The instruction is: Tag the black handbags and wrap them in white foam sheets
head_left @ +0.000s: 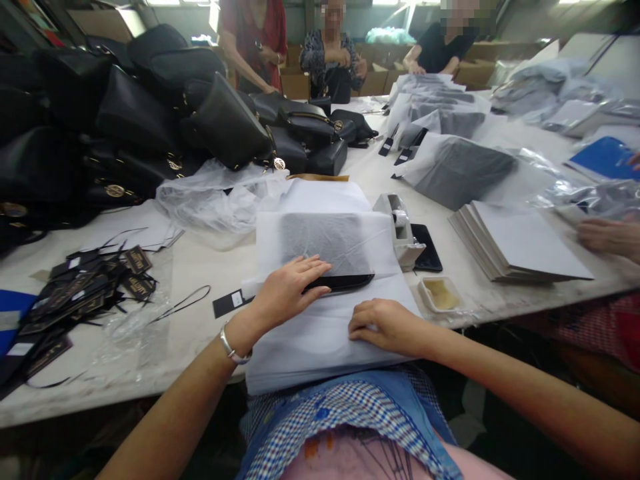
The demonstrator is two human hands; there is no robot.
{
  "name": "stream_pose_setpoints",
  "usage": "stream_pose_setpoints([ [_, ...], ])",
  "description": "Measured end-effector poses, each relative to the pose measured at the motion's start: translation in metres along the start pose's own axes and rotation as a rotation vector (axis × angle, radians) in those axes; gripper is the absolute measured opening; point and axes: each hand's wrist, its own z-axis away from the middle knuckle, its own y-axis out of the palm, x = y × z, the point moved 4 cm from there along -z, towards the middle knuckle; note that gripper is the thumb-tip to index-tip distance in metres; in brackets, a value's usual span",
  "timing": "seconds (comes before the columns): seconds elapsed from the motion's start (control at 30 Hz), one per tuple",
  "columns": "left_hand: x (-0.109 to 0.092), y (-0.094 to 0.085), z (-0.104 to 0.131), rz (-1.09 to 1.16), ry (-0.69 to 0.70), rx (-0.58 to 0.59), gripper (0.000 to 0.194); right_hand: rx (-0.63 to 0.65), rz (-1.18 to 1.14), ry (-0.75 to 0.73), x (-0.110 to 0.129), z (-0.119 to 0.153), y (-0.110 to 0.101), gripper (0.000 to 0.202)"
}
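Observation:
In front of me a flat black bag [345, 283] lies on a stack of white tissue paper [320, 340]. A sheet folded over it covers most of the bag, which shows grey through the paper; only its near edge is bare. My left hand [295, 283] rests on the covered bag with fingers stretched out, the thumb by the bare edge. On the near part of the paper, my right hand [377, 323] has its fingers curled in, pinching the tissue paper. A black hang tag [233, 303] sticks out to the left of the bag.
Black handbags [150, 113] are heaped at the left, behind loose hang tags [85, 293]. Right of the paper stand a tape dispenser [403, 230], a small dish [440, 295] and stacked boards [525, 243]. Wrapped bags [455, 167] lie farther back. Co-workers [333, 57] stand across the table.

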Motion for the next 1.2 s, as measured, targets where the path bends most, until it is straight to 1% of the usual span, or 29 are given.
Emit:
stream_pose_setpoints([
  [0.1, 0.000, -0.003, -0.001, 0.020, -0.003, 0.020, 0.044, -0.024, -0.074, 0.022, 0.004, -0.003, -0.016, 0.017],
  [0.2, 0.001, -0.011, -0.003, 0.049, -0.028, 0.067, 0.044, -0.072, -0.128, 0.021, 0.007, -0.009, -0.034, 0.019],
  [0.3, 0.001, -0.024, -0.008, 0.082, -0.045, 0.164, 0.046, -0.113, -0.161, 0.054, 0.004, -0.020, -0.052, 0.018],
  [0.4, -0.003, -0.035, -0.014, 0.091, -0.007, 0.262, 0.048, -0.151, -0.161, 0.079, -0.002, -0.033, -0.071, 0.019],
  [0.47, -0.005, -0.038, -0.016, 0.064, 0.010, 0.268, 0.050, -0.202, -0.137, 0.070, -0.004, -0.041, -0.084, 0.019],
  [0.5, -0.006, -0.037, -0.017, 0.041, 0.003, 0.247, 0.048, -0.242, -0.112, 0.065, -0.004, -0.043, -0.090, 0.018],
  [0.57, -0.005, -0.031, -0.018, -0.005, -0.036, 0.188, 0.036, -0.339, -0.032, 0.061, -0.001, -0.042, -0.098, 0.020],
  [0.6, -0.004, -0.028, -0.018, -0.022, -0.055, 0.161, 0.028, -0.388, 0.021, 0.059, 0.002, -0.039, -0.100, 0.021],
  [0.67, -0.003, -0.021, -0.018, -0.039, -0.069, 0.123, 0.023, -0.461, 0.144, 0.045, 0.011, -0.031, -0.098, 0.027],
  [0.77, -0.003, -0.017, -0.019, -0.055, -0.052, 0.115, 0.024, -0.489, 0.324, -0.007, 0.022, -0.024, -0.086, 0.059],
  [0.8, -0.004, -0.017, -0.019, -0.065, -0.052, 0.122, 0.025, -0.477, 0.370, -0.025, 0.022, -0.024, -0.082, 0.059],
  [0.9, -0.004, -0.020, -0.021, -0.099, -0.060, 0.157, 0.026, -0.406, 0.448, -0.063, 0.013, -0.033, -0.073, 0.028],
  [0.93, -0.004, -0.021, -0.021, -0.106, -0.057, 0.164, 0.026, -0.392, 0.456, -0.063, 0.008, -0.037, -0.072, 0.025],
  [1.1, 0.002, -0.025, -0.019, -0.150, -0.065, 0.132, 0.027, -0.390, 0.413, -0.019, -0.013, -0.048, -0.074, 0.043],
  [1.2, 0.007, -0.027, -0.020, -0.185, -0.097, 0.143, 0.031, -0.381, 0.409, 0.047, -0.021, -0.049, -0.073, 0.044],
])
